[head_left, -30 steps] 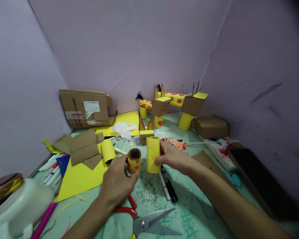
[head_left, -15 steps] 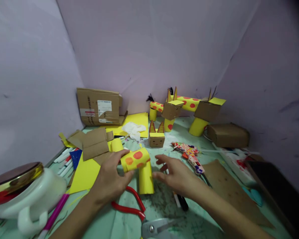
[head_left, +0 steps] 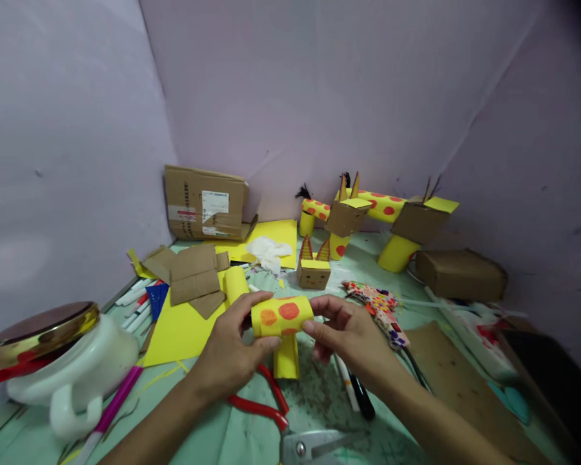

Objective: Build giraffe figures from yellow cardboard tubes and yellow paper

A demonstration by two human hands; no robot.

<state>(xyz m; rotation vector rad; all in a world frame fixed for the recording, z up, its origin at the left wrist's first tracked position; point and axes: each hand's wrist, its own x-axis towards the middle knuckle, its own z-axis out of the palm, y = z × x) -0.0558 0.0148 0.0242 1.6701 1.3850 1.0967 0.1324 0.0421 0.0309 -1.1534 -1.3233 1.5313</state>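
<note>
Gripping the spotted tube at its nine o'clock end, the left hand holds it between thumb and fingers. The right hand is at the three o'clock end; whether it pinches, one cannot tell. From this tube, a plain yellow tube is at six o'clock, an eared cardboard box at one o'clock.

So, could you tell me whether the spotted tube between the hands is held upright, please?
No, the spotted tube lies sideways between the left hand and right hand.
</note>
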